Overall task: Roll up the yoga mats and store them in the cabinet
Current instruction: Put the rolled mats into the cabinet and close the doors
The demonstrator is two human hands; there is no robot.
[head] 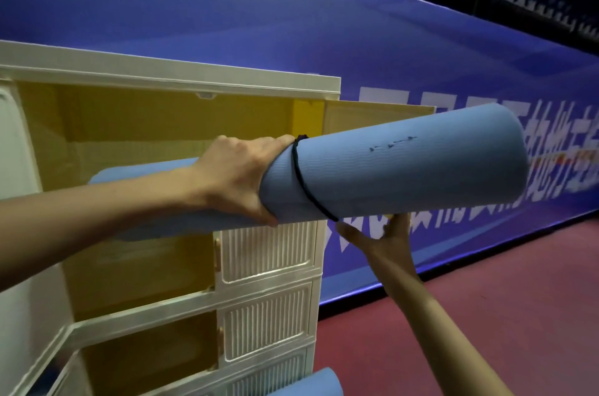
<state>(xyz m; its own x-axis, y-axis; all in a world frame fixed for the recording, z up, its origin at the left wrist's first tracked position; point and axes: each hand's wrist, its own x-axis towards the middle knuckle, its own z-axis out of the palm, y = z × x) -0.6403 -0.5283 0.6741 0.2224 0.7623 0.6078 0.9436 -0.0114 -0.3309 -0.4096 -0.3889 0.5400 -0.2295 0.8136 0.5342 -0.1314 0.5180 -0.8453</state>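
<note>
Rolled mat (405, 165): light blue, fine ribbed texture, tight cylinder, held roughly level and slightly tilted up to the right. Thin black cord (299, 175) looped round it just right of the left hand. Small dark marks on the upper face near the right half. Right end is rounded and free in the air, in front of the blue banner (227, 6); left end reaches into the top compartment of the cabinet (162, 71), part of it hidden behind the left forearm.

Left hand (240, 175): wrapped over the top and side of the roll, thumb under, fingers curled round it, firm grip.

Right hand (385, 240): under the roll, palm up, fingers pressed against the underside near the cord. Fingertips hidden behind the roll, so cannot tell if they curl round it or stay flat.

Cabinet: cream frame, yellow interior, top compartment open, with its door (379, 113) swung out to the right behind the roll. Ribbed cream doors shut below on the right.

Second blue roll (311, 384) at the bottom edge, beside the cabinet's lowest part. Red floor (486, 314) on the right.
</note>
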